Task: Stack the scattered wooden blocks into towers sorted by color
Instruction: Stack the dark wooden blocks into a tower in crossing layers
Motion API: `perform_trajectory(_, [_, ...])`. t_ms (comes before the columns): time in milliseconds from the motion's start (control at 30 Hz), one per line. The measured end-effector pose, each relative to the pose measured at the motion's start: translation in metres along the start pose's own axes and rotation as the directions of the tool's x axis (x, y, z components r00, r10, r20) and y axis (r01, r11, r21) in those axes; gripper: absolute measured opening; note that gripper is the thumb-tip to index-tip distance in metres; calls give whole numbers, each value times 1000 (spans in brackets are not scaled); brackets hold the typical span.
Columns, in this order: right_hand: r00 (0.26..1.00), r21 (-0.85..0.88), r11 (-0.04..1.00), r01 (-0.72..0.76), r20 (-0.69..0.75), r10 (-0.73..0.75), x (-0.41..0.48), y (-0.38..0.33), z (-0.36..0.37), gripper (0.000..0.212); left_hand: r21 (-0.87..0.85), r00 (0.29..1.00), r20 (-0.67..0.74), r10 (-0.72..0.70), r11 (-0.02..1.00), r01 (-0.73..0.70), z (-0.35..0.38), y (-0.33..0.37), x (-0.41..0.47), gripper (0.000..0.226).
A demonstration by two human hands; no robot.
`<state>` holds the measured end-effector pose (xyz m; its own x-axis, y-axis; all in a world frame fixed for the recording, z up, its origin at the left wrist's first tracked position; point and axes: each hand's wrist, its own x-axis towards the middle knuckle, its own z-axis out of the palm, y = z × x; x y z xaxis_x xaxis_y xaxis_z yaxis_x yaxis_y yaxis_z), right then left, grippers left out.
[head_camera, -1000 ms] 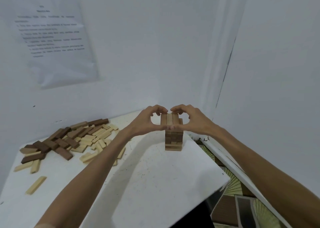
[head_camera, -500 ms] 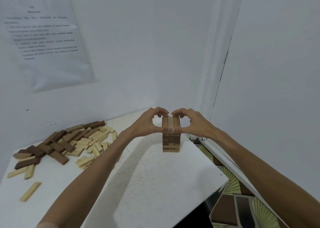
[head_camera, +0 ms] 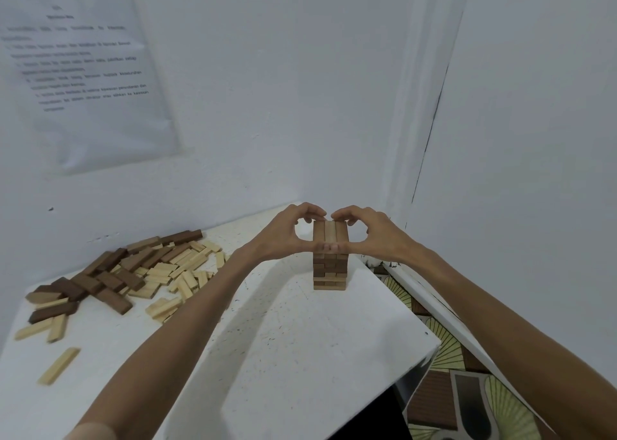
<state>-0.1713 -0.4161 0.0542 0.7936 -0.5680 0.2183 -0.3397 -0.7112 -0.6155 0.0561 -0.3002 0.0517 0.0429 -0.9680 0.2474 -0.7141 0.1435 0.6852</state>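
While both your hands are meeting at centre frame, your left hand [head_camera: 283,236] and right hand [head_camera: 374,236] are pinching the tower's [head_camera: 330,262] top layer [head_camera: 330,237] — fingers behind, thumbs in front, its long axis running away from you — with the scattered blocks [head_camera: 133,272] lying at the left, nearer your left hand.

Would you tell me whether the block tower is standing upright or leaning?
Upright: the tower has straight vertical sides on the table, with the left hand and right hand squaring its top layer.
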Motion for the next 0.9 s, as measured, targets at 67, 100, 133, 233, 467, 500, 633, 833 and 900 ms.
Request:
perform_trajectory(67, [1000,9,1000,6,-4,-6,-1,0,0,65,-2,1000,1,4,1000,-4,1,0,0,73])
perform_trajectory(100, [1000,13,1000,8,-5,-8,-1,1,0,65,-1,1000,3,6,1000,-6,1,0,0,73])
perform_trajectory(133, [1000,17,1000,8,-4,-8,-1,1,0,64,-1,1000,5,6,1000,-6,1,0,0,73])
perform_trajectory(233, [1000,19,1000,11,-1,-11,-1,1,0,63,-3,1000,5,-4,1000,4,2,-1,1,72])
perform_trajectory(467, [1000,28,1000,-2,26,1,0,1,-1,71,-37,998,52,-23,999,24,1,-4,-1,83])
perform_trajectory(500, [999,28,1000,-14,49,12,0,1,-1,76,-42,997,72,-30,999,33,1,-4,-2,88])
perform_trajectory(633, [989,-1,998,-66,129,65,1,7,-2,94,-15,988,127,-88,996,90,1,-11,-1,103])
perform_trajectory(833, [986,5,995,-99,133,97,-1,13,-1,93,-34,985,128,-114,992,119,10,-20,0,100])
perform_trajectory(900, [988,17,995,-95,125,92,-2,14,0,92,-50,987,118,-106,992,112,11,-20,0,99])
